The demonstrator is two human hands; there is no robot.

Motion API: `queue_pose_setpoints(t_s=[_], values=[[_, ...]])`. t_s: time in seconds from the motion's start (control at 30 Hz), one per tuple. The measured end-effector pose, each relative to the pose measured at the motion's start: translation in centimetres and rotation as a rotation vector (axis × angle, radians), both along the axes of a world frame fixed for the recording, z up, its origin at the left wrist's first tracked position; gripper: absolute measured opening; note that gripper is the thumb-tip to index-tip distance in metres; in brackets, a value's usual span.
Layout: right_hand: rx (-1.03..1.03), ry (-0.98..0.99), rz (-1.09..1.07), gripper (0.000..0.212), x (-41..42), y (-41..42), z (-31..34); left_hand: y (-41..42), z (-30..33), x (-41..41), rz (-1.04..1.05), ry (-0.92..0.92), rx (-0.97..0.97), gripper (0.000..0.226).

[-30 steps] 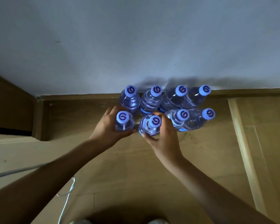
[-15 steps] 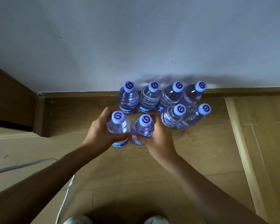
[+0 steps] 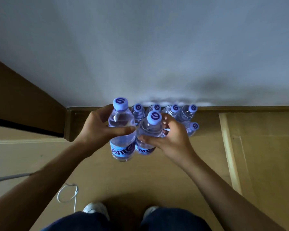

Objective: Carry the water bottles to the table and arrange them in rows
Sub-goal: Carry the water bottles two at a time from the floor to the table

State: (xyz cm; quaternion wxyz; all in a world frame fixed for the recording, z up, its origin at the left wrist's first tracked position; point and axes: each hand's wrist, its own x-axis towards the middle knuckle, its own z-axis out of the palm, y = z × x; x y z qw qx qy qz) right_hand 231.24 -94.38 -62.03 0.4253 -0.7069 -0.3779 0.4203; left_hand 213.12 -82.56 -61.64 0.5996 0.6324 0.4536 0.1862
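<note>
Holding one water bottle [image 3: 122, 130] in my left hand [image 3: 97, 129] and another bottle [image 3: 148, 132] in my right hand [image 3: 172, 139], both grips clamped, above the floor [image 3: 140, 177]; the remaining bottles [image 3: 185, 114] by the far wall [image 3: 140, 47] are partly hidden behind them.

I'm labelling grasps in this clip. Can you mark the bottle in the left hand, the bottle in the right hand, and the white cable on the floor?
Left-hand bottle [image 3: 122, 120], head view, clear shoulder.
Right-hand bottle [image 3: 154, 117], head view, cap.
White cable [image 3: 66, 193], head view, loop.
</note>
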Motion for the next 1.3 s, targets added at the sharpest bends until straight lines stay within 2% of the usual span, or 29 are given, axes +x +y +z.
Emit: queue_pose_setpoints(t_s=[0.17, 0.4, 0.57, 0.7, 0.97, 1.17, 1.3], values=[[0.030, 0.055, 0.000, 0.039, -0.2, 0.1, 13.0, -0.8, 12.8, -0.7, 0.020, -0.067, -0.003, 0.048], [0.068, 0.036, 0.123, 0.033, -2.1, 1.0, 33.3, -1.8, 33.3, -3.3, 0.047, -0.033, 0.081, 0.051], [0.107, -0.033, 0.199, 0.042, -4.7, 2.0, 46.8, -2.7, 46.7, -6.4, 0.097, -0.016, 0.172, 0.053], [0.146, -0.050, 0.278, 0.043, -7.3, 2.7, 54.9, -4.5, 55.0, -9.5, 0.190, -0.012, 0.247, 0.051], [0.237, -0.028, 0.563, 0.048, -16.5, 2.7, 64.5, -11.5, 63.9, -18.6, 0.684, -0.141, 0.286, 0.043], [0.236, 0.073, 0.834, 0.039, -27.3, 2.3, 66.8, -16.9, 65.9, -27.8, 0.961, -0.121, 0.331, 0.042], [0.240, 0.031, 0.992, 0.043, -35.9, 2.2, 67.6, -19.6, 67.1, -35.0, 1.085, -0.076, 0.359, 0.044]])
